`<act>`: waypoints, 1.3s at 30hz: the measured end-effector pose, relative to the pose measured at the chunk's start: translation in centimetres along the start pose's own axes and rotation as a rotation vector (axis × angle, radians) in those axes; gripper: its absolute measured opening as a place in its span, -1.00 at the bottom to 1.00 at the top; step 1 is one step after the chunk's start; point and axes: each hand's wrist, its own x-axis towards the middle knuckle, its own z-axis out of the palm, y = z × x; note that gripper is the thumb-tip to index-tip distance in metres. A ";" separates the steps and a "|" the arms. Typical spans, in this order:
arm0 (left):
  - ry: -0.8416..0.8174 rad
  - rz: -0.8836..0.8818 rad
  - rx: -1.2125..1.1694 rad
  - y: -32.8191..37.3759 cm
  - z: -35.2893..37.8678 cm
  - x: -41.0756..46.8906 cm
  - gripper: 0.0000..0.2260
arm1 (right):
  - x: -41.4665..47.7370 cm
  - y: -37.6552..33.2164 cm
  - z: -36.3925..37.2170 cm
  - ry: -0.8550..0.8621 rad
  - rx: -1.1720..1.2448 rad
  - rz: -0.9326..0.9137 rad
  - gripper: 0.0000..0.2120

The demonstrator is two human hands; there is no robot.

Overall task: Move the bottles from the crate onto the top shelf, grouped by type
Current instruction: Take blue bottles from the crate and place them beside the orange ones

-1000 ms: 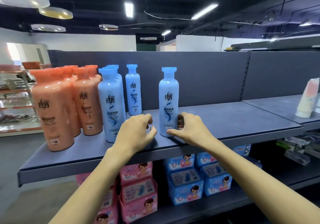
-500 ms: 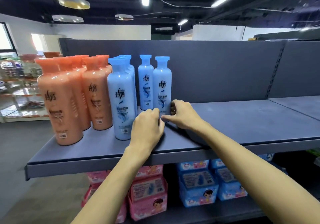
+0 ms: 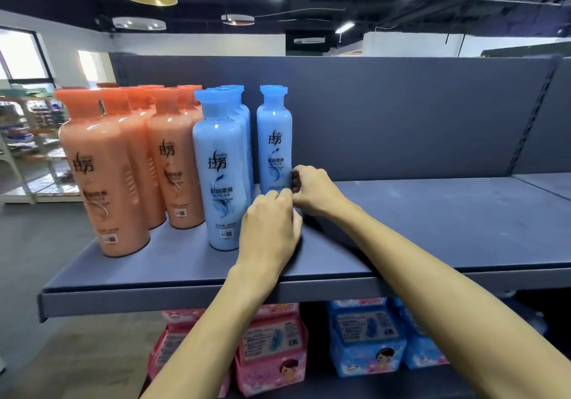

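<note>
Grey shelving fills mid-frame; the top shelf carries orange bottles at left and blue bottles beside them, rear ones mostly hidden. One blue bottle stands upright at centre, cap up, its base hidden behind the left hand. The right hand curls fingers against its lower side; the left hand's grip cannot be told.

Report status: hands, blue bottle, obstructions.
Both hands, left and right, at base of blue bottle. Bottle upright on top shelf, beside blue row. Nothing in the way.
</note>
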 end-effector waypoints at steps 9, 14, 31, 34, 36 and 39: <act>0.013 0.009 0.002 -0.1 0.4 -0.1 -0.86 | 0.1 0.1 0.6 0.031 -0.012 0.015 -0.60; 0.014 0.037 0.012 0.2 0.1 -0.2 -0.84 | -0.9 0.6 -0.1 0.056 -0.040 0.000 -0.55; 0.023 0.162 0.127 1.2 -1.4 -1.1 -0.75 | -9.5 2.3 -4.9 0.152 -0.226 0.004 -0.39; 0.089 0.242 0.112 1.9 -2.1 -2.0 -0.68 | -11.2 2.0 -6.1 0.164 -0.248 -0.008 -0.39; 0.089 0.280 0.084 2.7 -2.8 -2.4 -0.67 | -12.1 1.5 -7.0 0.161 -0.289 -0.015 -0.40; 0.064 0.316 0.054 3.9 -3.8 -2.7 -0.67 | -13.5 0.6 -8.2 0.157 -0.387 -0.025 -0.43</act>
